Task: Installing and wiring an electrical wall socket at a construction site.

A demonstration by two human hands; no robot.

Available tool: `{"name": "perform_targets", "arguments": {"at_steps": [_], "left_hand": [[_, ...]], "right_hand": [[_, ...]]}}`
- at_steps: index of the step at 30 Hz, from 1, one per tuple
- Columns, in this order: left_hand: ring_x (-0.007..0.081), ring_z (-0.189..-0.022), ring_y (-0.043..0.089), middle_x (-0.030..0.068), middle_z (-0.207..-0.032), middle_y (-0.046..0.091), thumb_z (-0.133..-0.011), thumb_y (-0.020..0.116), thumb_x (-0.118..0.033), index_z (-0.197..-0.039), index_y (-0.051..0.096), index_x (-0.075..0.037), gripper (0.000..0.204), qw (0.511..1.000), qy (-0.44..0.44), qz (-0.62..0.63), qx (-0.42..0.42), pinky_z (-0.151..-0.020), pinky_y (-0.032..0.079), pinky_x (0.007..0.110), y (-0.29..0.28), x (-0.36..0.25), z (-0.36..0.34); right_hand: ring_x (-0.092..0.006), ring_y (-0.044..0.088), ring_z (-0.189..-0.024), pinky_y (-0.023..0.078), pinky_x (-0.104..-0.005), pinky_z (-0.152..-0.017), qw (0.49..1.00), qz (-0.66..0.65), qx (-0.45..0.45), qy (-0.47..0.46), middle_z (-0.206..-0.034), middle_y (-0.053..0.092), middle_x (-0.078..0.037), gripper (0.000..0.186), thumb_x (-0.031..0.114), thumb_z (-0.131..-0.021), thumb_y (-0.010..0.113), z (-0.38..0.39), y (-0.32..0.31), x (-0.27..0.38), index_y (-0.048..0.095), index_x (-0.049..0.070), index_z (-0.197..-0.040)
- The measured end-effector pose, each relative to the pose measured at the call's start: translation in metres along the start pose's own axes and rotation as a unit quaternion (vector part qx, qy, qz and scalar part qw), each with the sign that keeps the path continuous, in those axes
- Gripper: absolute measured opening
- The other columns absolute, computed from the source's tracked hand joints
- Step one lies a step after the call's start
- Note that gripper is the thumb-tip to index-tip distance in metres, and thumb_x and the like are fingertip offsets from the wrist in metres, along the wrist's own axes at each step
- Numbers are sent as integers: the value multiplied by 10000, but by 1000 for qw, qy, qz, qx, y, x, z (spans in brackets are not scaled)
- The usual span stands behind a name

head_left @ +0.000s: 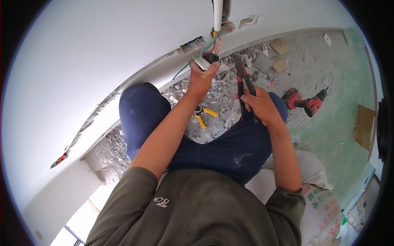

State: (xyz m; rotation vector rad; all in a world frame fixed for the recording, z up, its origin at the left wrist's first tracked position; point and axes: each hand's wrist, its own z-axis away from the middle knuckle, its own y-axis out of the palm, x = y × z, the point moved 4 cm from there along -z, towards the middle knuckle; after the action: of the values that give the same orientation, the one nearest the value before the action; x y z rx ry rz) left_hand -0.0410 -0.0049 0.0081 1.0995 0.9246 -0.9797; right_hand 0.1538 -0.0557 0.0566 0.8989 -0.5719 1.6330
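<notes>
Left hand (200, 84) gripped white faceplate (201, 63) near wall (102, 57) | right hand (259, 105), apart from left, clamped on pliers (240, 84) | coloured wires (214, 37) hung at white conduit (218, 16)'s lower end | wall recess (184, 48) held blue wires (192, 42) | white sack (318, 219) lay rightward, contents hidden

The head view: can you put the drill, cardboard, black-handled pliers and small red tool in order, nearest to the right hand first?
1. Black-handled pliers: held in the right hand.
2. Drill: on the floor, right of the hand.
3. Cardboard: farther right.
4. Small red tool: far over on the left.
</notes>
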Motion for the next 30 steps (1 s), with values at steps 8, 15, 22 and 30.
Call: {"name": "perform_targets", "arguments": {"at_steps": [8,15,22,30], "left_hand": [[222,-1075,581,82,-1152,535,-921,614,-174,-1211,411,-97,363,980,-103,166,24,-962,510,494,6,5,1],[204,-1025,594,65,-1105,538,-919,618,-202,-1198,423,-104,354,985,-85,149,24,-944,519,479,7,1,0],[190,-1006,600,52,-1081,518,-918,621,-204,-1193,407,-94,366,987,-82,139,27,-925,528,468,8,0,-1],[224,-1028,594,96,-1148,498,-899,644,-199,-1257,347,-74,481,989,-80,124,15,-913,526,463,7,-4,0]], "right_hand": [[-273,576,-686,432,-395,-667,931,359,-38,-54,-758,620,-139,249,139,-822,564,-13,-7,9,610,-32,-997],[-406,615,-955,484,-488,-867,848,493,-97,-171,-1019,628,-234,362,142,-835,561,-12,1,32,581,0,-1167],[-353,578,-1044,471,-455,-898,782,575,-120,-210,-1029,630,-179,377,110,-815,601,-7,5,44,577,-12,-1171],[-400,592,-980,460,-487,-886,777,593,-80,-194,-983,632,-223,310,125,-819,586,-11,9,56,582,-23,-1091]]}}
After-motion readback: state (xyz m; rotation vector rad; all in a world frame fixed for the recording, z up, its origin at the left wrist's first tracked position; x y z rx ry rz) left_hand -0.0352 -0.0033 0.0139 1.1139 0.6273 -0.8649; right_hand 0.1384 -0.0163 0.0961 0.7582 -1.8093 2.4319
